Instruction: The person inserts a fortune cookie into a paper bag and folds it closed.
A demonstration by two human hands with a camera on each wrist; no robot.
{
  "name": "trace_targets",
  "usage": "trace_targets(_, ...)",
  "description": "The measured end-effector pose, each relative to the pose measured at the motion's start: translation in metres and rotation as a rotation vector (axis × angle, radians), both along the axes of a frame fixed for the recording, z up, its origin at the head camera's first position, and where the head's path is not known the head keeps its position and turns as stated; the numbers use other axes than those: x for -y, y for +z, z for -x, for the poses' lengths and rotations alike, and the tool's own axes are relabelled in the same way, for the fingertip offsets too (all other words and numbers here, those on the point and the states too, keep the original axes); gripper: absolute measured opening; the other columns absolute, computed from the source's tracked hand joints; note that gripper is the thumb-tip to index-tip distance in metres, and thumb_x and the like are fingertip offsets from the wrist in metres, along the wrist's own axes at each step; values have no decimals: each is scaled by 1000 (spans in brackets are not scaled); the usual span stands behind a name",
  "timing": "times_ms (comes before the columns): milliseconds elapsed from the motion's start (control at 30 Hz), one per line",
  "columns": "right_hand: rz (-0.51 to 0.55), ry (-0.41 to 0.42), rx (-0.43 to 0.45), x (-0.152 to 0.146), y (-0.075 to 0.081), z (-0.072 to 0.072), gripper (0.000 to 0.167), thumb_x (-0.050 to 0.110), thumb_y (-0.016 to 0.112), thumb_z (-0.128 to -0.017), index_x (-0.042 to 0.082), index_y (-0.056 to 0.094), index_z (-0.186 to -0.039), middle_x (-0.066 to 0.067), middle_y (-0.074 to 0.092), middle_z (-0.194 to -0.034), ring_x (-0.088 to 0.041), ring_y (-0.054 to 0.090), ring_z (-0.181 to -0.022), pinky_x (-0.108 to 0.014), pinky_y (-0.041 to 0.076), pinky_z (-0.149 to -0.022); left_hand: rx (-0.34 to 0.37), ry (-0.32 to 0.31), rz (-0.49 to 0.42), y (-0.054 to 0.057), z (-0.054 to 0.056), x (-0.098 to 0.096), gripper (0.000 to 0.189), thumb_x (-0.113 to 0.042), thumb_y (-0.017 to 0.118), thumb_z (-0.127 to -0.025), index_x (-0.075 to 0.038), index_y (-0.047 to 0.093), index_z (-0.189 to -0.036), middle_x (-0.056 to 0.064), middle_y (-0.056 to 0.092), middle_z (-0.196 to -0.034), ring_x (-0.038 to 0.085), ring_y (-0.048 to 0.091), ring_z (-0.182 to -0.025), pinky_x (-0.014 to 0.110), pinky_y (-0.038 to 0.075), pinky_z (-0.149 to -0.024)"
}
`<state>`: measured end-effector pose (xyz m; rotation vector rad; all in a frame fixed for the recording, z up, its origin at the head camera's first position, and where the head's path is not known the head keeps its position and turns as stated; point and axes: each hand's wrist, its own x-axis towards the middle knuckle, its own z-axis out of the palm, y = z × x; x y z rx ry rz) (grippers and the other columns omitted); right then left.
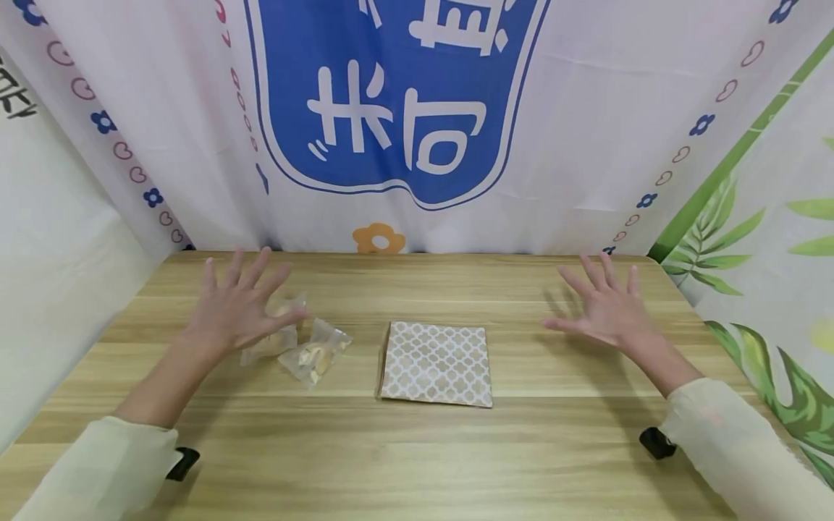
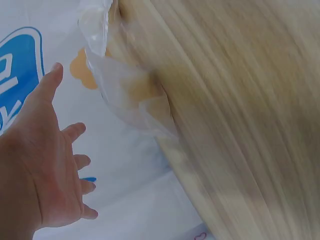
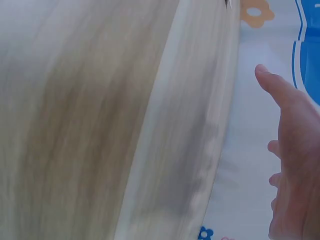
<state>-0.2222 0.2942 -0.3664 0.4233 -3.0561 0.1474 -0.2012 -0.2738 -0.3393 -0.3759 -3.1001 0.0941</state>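
My left hand point(image 1: 233, 310) is spread with straight fingers above the left part of the table, holding nothing. Partly hidden beneath it lies a clear plastic bag point(image 1: 270, 346), which also shows in the left wrist view. Just right of that, a second clear bag point(image 1: 317, 352) contains pale yellowish pieces whose kind I cannot tell. A flat, folded paper bag point(image 1: 438, 363) with a beige and white lattice pattern rests mid-table, apart from both hands. Over the right side hovers my right hand point(image 1: 606, 307), fingers spread and nothing in its grasp.
The wood-grain table point(image 1: 417, 463) ends at a hanging white curtain point(image 1: 573, 181) with a large blue printed emblem. To the right hangs a leaf-patterned cloth point(image 1: 782, 289). Each sleeve has a dark device near the wrist.
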Motion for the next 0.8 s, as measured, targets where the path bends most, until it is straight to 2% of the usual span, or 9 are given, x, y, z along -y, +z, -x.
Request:
trace_targets(200,-6,46,5,13,1,-3,106,77,60,-86,14,29,-164,-23,4,-171,-49,-6,-155,-77,-12,-114,-13,-32,3,-1,-3,-12,95,-80,41,-94,-16,30,-164,21,9,-171,53,0,-154,76,-6,-117)
trace_targets(400,12,96,-7,26,-1,-7,105,76,64,-85,13,32,-163,-24,10,-171,-49,-2,-156,-78,-9,-114,-10,-61,-2,-3,-6,-22,93,-79,42,-95,-18,29,-165,19,7,-172,52,0,-154,75,-6,-117)
trace_targets(800,45,149,-13,48,-8,-13,107,75,68,-81,14,34,-163,-20,11,-172,-45,-2,-157,-74,-8,-117,-39,-163,-32,-9,-8,-47,92,-76,52,-92,-18,38,-161,19,13,-171,50,3,-155,73,-6,-119)
